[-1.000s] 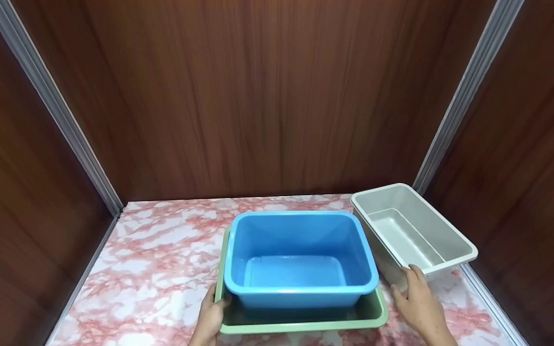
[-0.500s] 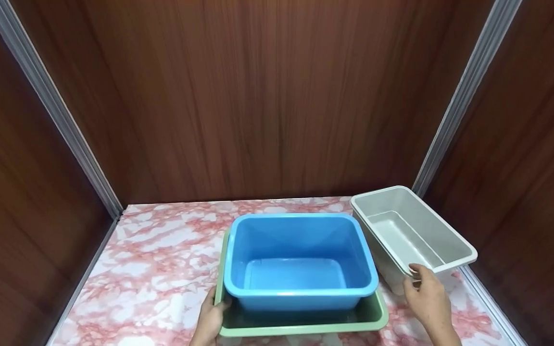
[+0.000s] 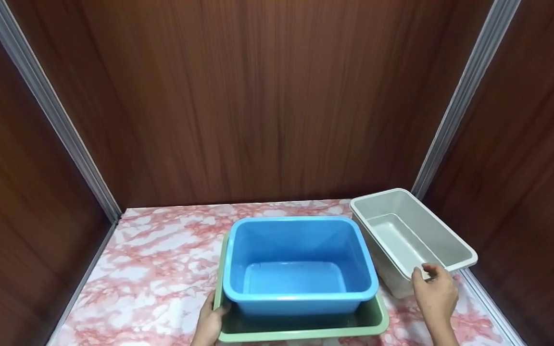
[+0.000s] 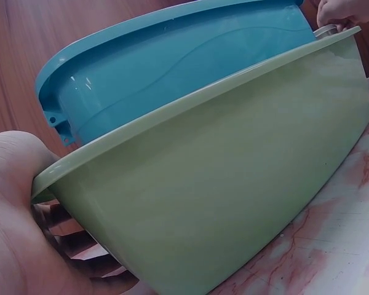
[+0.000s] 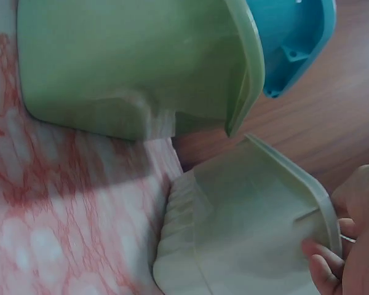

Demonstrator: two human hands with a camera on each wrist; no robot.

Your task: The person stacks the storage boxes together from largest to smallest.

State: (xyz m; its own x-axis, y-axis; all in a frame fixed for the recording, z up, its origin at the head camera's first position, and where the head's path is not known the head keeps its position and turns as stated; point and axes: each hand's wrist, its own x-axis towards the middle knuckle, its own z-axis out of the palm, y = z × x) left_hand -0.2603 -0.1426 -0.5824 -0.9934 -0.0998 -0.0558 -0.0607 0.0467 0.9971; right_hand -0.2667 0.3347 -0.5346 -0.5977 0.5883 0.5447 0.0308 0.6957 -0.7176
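Note:
A blue plastic basin (image 3: 295, 278) sits inside a larger green basin (image 3: 301, 335) near the table's front. My left hand (image 3: 208, 321) grips the green basin's left rim. In the left wrist view, the thumb lies over that rim and the fingers (image 4: 92, 264) spread beneath it, against the outer wall. A light grey basin (image 3: 416, 226) stands angled at the right. My right hand (image 3: 435, 290) pinches its near rim; in the right wrist view, fingertips (image 5: 323, 255) rest on the basin's outer wall, just under the lip. The grey basin's inside shows nothing in it, as does the blue one's.
The table (image 3: 152, 269) has a red and white marbled top. Brown wood-grain panels (image 3: 258, 105) enclose it at the back and both sides, with metal posts (image 3: 464, 96) at the corners. The grey basin's far end lies near the back right corner.
My right hand has slid rightward along the grey basin's near rim, and its fingers have curled over the edge. The left hand keeps its grip; the basins look unmoved as the view tilts slightly up.

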